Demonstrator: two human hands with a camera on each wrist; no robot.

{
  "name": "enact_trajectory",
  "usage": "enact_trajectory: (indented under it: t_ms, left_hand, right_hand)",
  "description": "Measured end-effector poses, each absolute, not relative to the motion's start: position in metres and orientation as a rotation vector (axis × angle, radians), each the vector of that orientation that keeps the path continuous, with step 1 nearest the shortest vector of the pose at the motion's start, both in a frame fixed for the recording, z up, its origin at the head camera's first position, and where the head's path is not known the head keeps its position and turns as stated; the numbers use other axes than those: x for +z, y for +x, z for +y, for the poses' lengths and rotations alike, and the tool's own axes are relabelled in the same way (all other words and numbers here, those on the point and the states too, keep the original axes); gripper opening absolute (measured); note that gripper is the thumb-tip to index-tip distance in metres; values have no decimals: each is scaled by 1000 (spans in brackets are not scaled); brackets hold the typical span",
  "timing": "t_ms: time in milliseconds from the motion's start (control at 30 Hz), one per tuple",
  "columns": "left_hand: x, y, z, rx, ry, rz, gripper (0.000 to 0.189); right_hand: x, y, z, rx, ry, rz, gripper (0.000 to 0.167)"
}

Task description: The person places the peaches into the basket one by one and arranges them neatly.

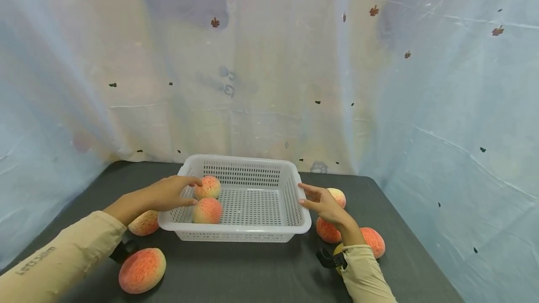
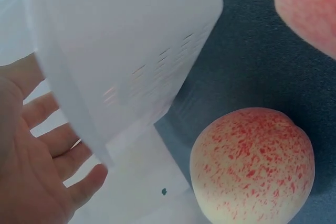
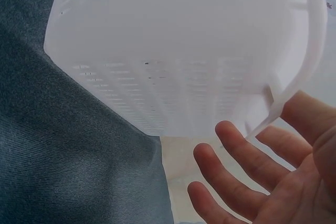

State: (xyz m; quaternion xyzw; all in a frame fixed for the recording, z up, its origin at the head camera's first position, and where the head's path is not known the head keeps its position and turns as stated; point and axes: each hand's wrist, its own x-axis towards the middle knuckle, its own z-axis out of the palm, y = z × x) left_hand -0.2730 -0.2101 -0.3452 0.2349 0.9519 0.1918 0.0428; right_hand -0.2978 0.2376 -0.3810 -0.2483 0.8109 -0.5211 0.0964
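Observation:
A white plastic basket [image 1: 236,229] with slotted walls sits on the dark tabletop. Inside, toward its left end, lie two red-and-yellow peaches, a rear peach [image 1: 209,186] and a front peach [image 1: 207,211]. My left hand [image 1: 168,192] reaches over the left rim, thumb and fingers spread beside these peaches. In the left wrist view, that hand [image 2: 39,153] shows extended fingers past the basket's edge [image 2: 79,108]. My right hand [image 1: 325,205] touches the right rim with its fingertips. The right wrist view shows this hand [image 3: 278,182] with loosely bent fingers outside the basket wall [image 3: 157,77].
Left of the basket lie a speckled peach [image 1: 144,223] and a nearer, redder peach [image 1: 142,270]. Several more peaches lie around the right forearm, among them a red peach [image 1: 373,242] and a pale-topped peach [image 1: 337,196]. A patterned curtain [image 1: 261,60] hangs behind the table.

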Motion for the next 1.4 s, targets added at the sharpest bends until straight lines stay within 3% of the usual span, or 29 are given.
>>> enact_trajectory:
  t_ms: [633, 1400]
  left_hand:
    - [-340, -265, -235, 799, 704, 2940, 60]
    - [-347, -252, -288, 1008, 733, 2934, 47]
  right_hand:
    - [-381, -300, 241, -1523, -760, 2440, 66]
    - [-380, -298, 237, -1484, -744, 2469, 65]
